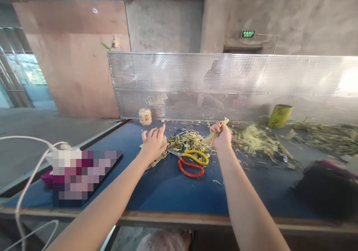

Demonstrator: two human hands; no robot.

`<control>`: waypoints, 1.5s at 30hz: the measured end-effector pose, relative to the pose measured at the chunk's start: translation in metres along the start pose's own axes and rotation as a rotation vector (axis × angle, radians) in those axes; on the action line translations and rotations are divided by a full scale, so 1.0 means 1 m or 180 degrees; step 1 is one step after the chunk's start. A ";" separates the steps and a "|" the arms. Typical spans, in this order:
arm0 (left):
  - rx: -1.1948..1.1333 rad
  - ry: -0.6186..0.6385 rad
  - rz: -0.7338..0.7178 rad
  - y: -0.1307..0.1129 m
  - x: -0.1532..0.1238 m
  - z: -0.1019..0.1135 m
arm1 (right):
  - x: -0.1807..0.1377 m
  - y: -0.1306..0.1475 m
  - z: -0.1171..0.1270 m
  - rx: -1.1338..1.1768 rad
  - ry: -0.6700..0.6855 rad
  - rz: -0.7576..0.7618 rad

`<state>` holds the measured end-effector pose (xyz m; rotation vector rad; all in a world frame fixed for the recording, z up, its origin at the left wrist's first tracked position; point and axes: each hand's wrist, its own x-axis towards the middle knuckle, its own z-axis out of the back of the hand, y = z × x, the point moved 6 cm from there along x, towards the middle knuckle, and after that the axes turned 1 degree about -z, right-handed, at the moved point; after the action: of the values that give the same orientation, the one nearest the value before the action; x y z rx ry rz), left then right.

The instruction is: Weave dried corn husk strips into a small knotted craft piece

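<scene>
My right hand (223,136) is closed around a pale green stalk (212,134) whose tip sticks out above the fingers. My left hand (153,143) has its fingers stretched upward and apart, resting on pale green leaf pieces (155,160) on the blue table (167,187). Between the hands lies a heap of chopped green bits (188,141). Scissors (191,161) with one yellow and one red handle lie just in front of that heap.
A perforated metal screen (237,87) stands along the table's far edge. More husks and stalks (260,139) spread to the right. A yellow cup (279,116), a small jar (145,116), a dark bag (327,191) and a white cable (28,176) are nearby.
</scene>
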<state>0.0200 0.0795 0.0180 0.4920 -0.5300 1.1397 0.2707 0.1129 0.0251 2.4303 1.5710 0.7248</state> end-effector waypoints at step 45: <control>-0.0365 0.0331 -0.0246 -0.007 -0.005 -0.022 | -0.015 -0.038 -0.012 -0.0507 0.0478 -0.0648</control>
<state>0.0278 0.0873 -0.0024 0.3492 -0.4791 1.0487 0.2292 0.1140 0.0163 2.1101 1.7108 0.9713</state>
